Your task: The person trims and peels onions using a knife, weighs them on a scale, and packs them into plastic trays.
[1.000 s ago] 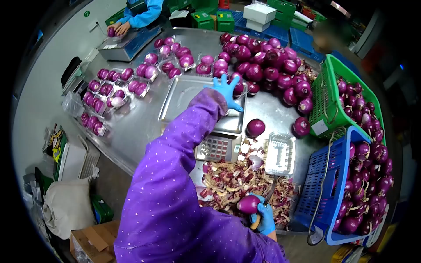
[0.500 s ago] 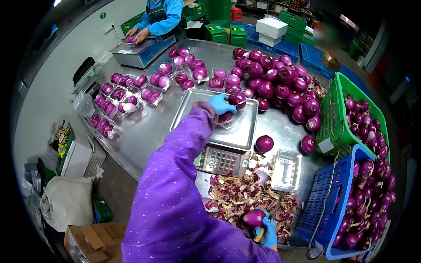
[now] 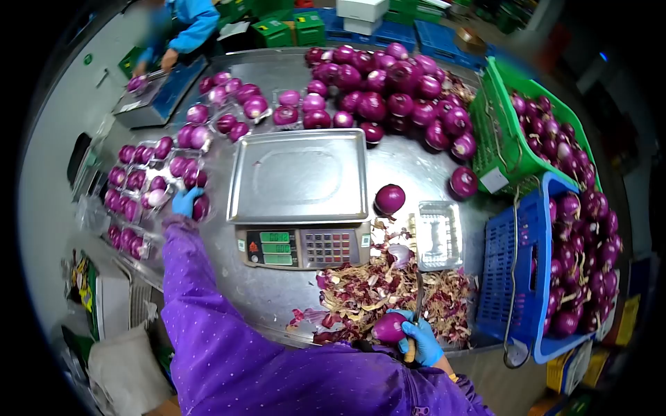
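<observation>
Two blue-gloved hands are used at a metal table (image 3: 277, 305). By the left hand (image 3: 186, 202), a pack of onions (image 3: 195, 182) is touched at the left of the table, beside the other packs (image 3: 136, 182); whether it is gripped cannot be told, as the fingertips are hidden. In the right hand (image 3: 422, 343), an onion (image 3: 388, 328) and a wooden-handled knife (image 3: 411, 351) are held together with curled fingers — the blade is pointed away from the body, over the heap of peelings (image 3: 364, 286). Between the hands, beyond the forearms, a scale (image 3: 328, 248) is set with its flat pan (image 3: 298, 177) uncovered. To its right, a clear plastic tray (image 3: 440, 236) is placed by the peelings, and a loose onion (image 3: 390, 200) is seen near the pan. More onions are piled (image 3: 388, 90) at the far side and held in a green crate (image 3: 501, 132) and a blue crate (image 3: 501, 256). At the far left, a second scale (image 3: 156, 93) is used by another person (image 3: 195, 26).
</observation>
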Demonstrator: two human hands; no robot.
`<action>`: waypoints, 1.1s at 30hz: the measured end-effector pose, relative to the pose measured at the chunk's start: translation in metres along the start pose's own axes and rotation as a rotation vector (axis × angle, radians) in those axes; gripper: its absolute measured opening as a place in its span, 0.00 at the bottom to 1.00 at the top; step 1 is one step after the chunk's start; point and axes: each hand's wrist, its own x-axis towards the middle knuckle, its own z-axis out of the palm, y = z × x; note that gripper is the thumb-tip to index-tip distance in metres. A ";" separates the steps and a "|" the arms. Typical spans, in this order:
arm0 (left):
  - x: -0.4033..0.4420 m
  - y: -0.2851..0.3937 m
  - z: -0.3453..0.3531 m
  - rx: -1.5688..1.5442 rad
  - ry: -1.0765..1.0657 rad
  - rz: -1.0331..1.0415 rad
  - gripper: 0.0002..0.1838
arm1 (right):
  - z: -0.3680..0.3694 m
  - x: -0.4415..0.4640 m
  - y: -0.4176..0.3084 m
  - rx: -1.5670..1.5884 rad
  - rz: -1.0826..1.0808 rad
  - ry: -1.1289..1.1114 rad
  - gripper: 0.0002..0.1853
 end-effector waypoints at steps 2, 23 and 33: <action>-0.008 -0.007 0.010 0.051 -0.021 -0.098 0.24 | 0.000 0.002 0.000 -0.032 0.009 -0.006 0.24; -0.272 0.240 0.280 -0.070 -0.816 1.063 0.26 | -0.018 -0.017 -0.006 0.079 -0.171 0.122 0.26; -0.372 0.239 0.389 0.620 -0.781 1.422 0.12 | -0.051 -0.056 0.022 0.204 -0.361 0.139 0.26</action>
